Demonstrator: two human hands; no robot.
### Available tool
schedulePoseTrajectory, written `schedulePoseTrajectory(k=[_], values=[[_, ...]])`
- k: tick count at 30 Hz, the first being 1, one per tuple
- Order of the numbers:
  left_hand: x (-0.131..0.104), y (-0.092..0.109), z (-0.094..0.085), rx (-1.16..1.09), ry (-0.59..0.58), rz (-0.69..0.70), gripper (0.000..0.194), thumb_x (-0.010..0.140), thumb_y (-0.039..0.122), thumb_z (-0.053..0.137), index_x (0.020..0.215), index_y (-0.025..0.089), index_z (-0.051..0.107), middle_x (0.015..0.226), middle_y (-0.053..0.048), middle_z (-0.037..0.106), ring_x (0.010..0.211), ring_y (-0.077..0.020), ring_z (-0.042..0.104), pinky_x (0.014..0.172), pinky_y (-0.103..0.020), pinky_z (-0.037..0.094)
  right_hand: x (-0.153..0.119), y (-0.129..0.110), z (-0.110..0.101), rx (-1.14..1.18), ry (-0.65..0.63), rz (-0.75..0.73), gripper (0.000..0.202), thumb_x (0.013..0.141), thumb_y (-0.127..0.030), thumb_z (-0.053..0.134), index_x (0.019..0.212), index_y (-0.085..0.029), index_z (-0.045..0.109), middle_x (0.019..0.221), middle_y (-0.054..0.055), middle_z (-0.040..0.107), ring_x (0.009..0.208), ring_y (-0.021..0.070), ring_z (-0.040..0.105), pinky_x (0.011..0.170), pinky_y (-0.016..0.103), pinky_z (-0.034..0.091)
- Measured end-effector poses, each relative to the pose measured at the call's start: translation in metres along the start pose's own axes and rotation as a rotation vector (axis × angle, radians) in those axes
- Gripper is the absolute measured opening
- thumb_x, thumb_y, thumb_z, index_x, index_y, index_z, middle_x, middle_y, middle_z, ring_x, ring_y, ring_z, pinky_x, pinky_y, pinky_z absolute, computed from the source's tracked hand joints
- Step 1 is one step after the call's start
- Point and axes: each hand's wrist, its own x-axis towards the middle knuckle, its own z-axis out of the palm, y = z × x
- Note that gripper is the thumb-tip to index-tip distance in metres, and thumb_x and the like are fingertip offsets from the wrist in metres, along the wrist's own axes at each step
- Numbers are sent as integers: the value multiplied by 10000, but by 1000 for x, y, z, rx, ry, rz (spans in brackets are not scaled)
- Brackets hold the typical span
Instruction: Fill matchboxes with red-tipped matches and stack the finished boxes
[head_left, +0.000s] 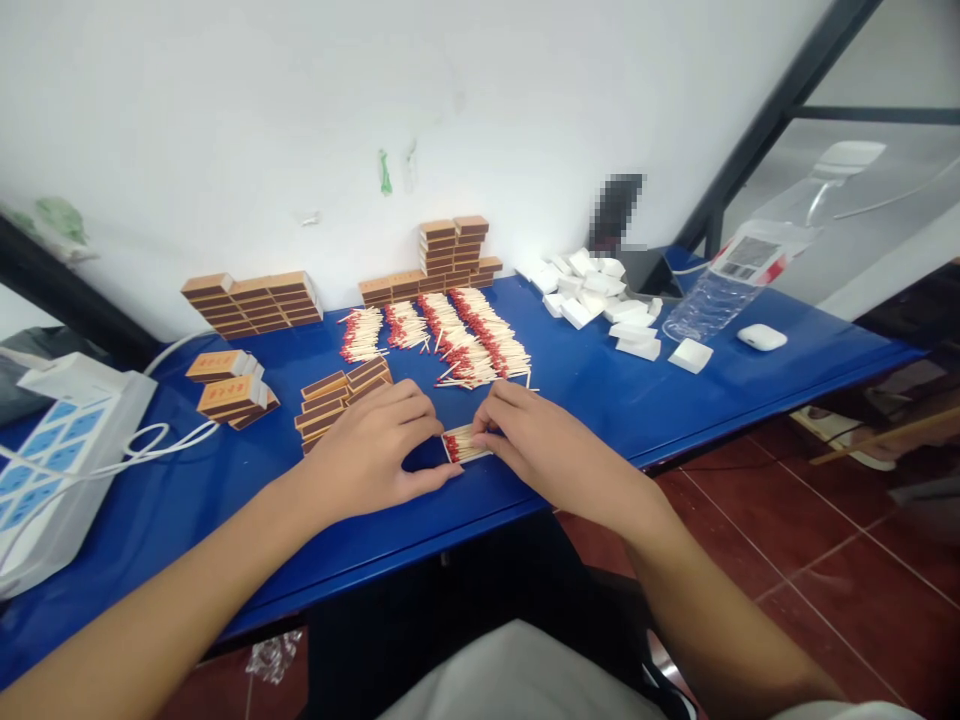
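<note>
In front of me on the blue table lies a small white matchbox tray filled with red-tipped matches (461, 445). My left hand (379, 440) holds the tray's left end between its thumb and bent fingers. The fingertips of my right hand (544, 440) are pressed together over the matches at the tray's right side, covering that end. Just beyond are rows of loose matches (487, 335) with red heads. Beside my left hand is a group of brown-sided matchboxes (337, 393), partly hidden by it.
Matchboxes are stacked against the wall at left (255, 303) and centre (454, 250). More orange-topped boxes (229, 385) lie near a power strip (82, 450) with white cables. White empty trays (592, 285), a plastic bottle (739, 270) and a white earphone case (762, 337) are at right.
</note>
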Motion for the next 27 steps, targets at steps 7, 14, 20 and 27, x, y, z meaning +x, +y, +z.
schedulePoseTrajectory(k=[7, 14, 20, 27], values=[[0, 0, 1, -8, 11, -1, 298, 1011, 444, 723, 933, 157, 751, 930, -87, 716, 909, -241, 647, 794, -388, 545, 0, 1, -4, 44, -22, 27, 100, 1090, -204, 611, 1008, -204, 669, 1113, 65, 678, 1037, 232, 674, 890, 381, 521], [1, 1, 0, -6, 11, 7, 306, 1015, 450, 714, 946, 156, 763, 918, -89, 726, 891, -241, 649, 803, -401, 549, 2, -2, -5, 84, -9, 43, 88, 1073, -227, 648, 995, -211, 687, 1087, 50, 683, 992, 213, 666, 848, 349, 489], [1, 0, -1, -15, -15, -20, 298, 999, 459, 738, 968, 164, 768, 940, -87, 729, 902, -245, 662, 829, -401, 551, -1, 24, -34, 91, 126, 64, 158, 1069, -297, 645, 936, -229, 697, 957, 33, 696, 881, 206, 642, 795, 337, 464], [-1, -1, -1, 13, 2, -4, 314, 1001, 458, 738, 964, 147, 761, 947, -96, 734, 913, -250, 669, 822, -401, 562, -4, 74, -44, 45, 185, 129, 105, 990, -244, 672, 1042, -243, 764, 1030, 66, 669, 885, 227, 656, 805, 370, 519]])
